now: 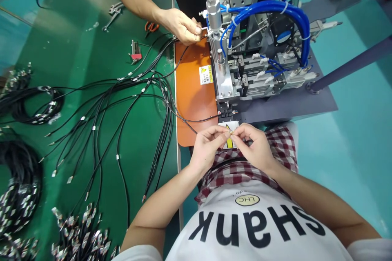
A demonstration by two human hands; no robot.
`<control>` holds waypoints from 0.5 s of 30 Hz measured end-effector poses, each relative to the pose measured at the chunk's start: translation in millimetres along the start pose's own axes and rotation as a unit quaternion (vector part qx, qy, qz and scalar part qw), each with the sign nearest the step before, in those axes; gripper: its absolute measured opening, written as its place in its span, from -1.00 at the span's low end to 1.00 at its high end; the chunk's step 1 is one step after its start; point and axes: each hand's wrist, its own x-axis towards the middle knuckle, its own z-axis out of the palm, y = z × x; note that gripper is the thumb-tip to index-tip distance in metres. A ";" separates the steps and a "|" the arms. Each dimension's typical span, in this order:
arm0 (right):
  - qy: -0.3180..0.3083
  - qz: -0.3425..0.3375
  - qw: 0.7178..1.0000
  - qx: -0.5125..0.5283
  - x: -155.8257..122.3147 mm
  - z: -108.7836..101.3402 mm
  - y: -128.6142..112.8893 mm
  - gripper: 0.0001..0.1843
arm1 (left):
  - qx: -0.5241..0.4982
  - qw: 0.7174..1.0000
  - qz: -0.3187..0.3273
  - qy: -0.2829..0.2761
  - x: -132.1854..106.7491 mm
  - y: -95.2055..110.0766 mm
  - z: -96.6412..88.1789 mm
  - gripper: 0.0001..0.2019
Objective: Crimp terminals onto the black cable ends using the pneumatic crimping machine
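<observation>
My left hand (210,145) is closed in a pinch near my lap, and a thin black cable (190,127) runs toward it from the left. My right hand (255,147) meets it fingertip to fingertip, pinching what looks like the thin wire end of that cable. The fingers mostly hide this end. Just beyond my hands is a black clamp block (226,113) on the machine, with another cable leading up to it. A warning label (229,143) shows partly behind my fingers.
A co-worker's hand (183,26) holds a cable across the machine (225,79). Black cables (153,77) spread over the green table (76,40) and orange plate (194,102). Cable bundles (18,187), wrenches (114,14), orange-handled pliers (151,27) and a hex key set (135,52) lie left.
</observation>
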 end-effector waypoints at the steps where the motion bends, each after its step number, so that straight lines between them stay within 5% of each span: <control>1: -0.002 0.001 1.000 -0.006 0.5 -0.7 0.5 -0.91 | 0.006 1.000 0.003 0.004 0.0 -1.3 -0.5 -0.82; 7: -0.026 0.058 0.998 -0.018 3.3 -15.0 -1.5 -0.91 | 0.077 0.996 0.041 -0.009 -1.5 -2.9 -1.0 -0.78; 15: 0.004 0.020 0.998 -0.056 5.0 -13.4 -4.4 -0.94 | 0.131 0.989 0.065 -0.030 -1.5 -1.3 2.5 -0.78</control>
